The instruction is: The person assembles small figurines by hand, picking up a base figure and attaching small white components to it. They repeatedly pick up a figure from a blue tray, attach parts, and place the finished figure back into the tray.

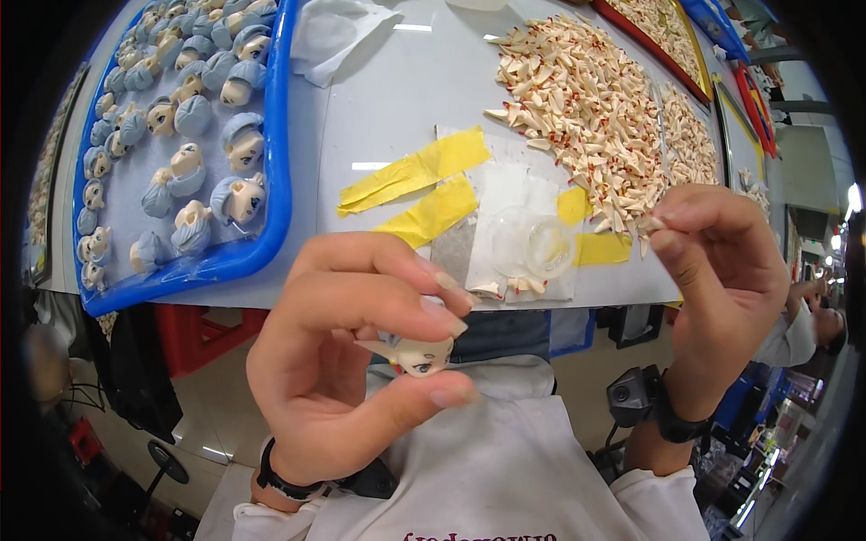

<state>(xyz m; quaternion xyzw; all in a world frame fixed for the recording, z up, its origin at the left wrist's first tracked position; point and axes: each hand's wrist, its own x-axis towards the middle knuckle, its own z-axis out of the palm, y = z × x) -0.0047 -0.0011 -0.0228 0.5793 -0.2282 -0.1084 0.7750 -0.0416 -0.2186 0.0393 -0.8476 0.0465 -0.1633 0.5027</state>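
My left hand [352, 334] is closed around a small doll head [422, 354], held in front of my body. A painted eye and pale face show between the thumb and fingers, and a cream pointed piece juts from its side. The fingers hide much of the head. Over the table's right side, my right hand [722, 257] pinches a small cream piece [649, 224] between thumb and forefinger. Just beyond it spreads a big pile of cream, pointed, ear-like pieces [586, 108] with red ends.
A blue tray [281, 180] of doll heads with blue-grey hair [244, 144] stands at left. In the middle, yellow tape strips [424, 167] lie by a clear round dish [548, 248] on a white pad. A red-rimmed tray [695, 63] is at far right.
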